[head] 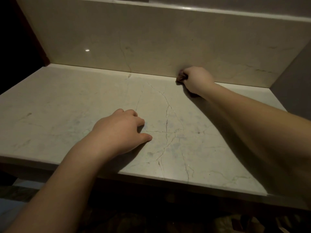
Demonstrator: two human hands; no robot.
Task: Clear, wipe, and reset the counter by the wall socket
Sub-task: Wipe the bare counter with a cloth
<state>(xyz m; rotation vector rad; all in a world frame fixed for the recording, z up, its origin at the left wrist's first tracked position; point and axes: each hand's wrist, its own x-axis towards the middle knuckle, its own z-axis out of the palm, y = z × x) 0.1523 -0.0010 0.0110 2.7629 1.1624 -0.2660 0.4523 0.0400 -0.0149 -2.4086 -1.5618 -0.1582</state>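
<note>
The pale veined marble counter fills the view, with nothing standing on it. My right hand reaches to the back edge where the counter meets the backsplash, and it is shut on a small dark brown cloth that pokes out at the thumb side and presses on the stone. My left hand rests palm down on the middle of the counter, fingers loosely curled, holding nothing. No wall socket shows in this frame.
A marble backsplash rises behind the counter with a white ledge on top. A grey side wall closes the right end. The left end borders a dark opening. Below the front edge lies dim floor clutter.
</note>
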